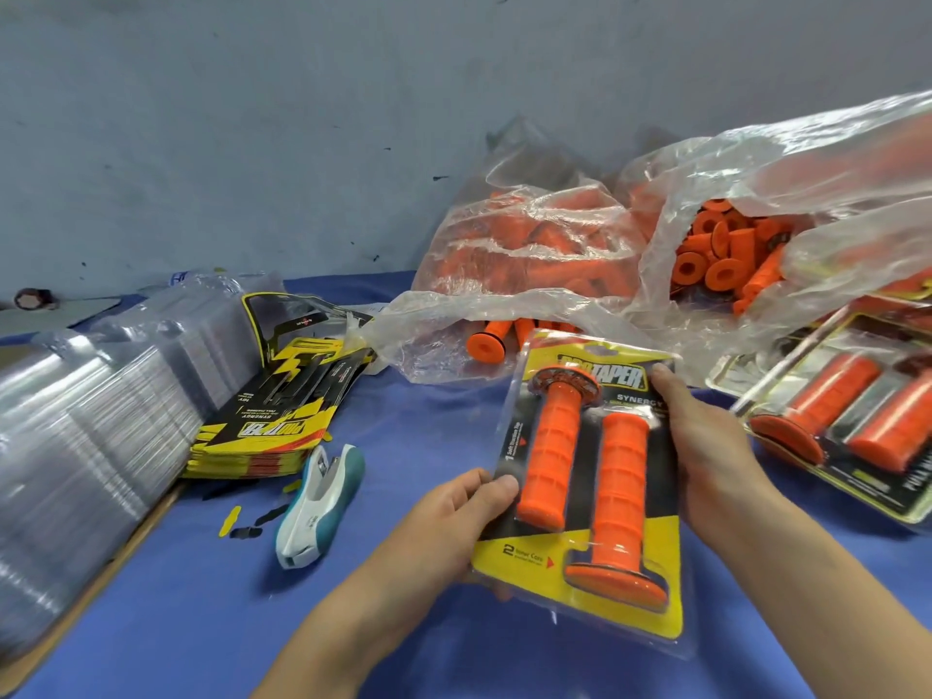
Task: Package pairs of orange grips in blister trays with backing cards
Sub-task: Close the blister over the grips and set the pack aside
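A: What do the hands hold?
B: The left hand (pixel 461 507) and right hand (pixel 706 446) pinch the side edges of a clear blister pack on a yellow-black card (pixel 585 557), two orange ribbed rubber grips (pixel 618 476) inside, above the blue cloth table (pixel 428 436).
A: How far along?
B: Seemingly assembled; finished packs (pixel 852 421) lie right; bags of loose orange grips (pixel 716 249), card stack (pixel 282 406), empty clear trays (pixel 101 396) and the white-teal stapler (pixel 317 502) await.

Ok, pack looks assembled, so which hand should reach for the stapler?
Left, I'd judge. The stapler lies on the cloth just left of the left hand, which pinches the pack's left edge. The right hand, gripping the opposite edge, would have to cross over.
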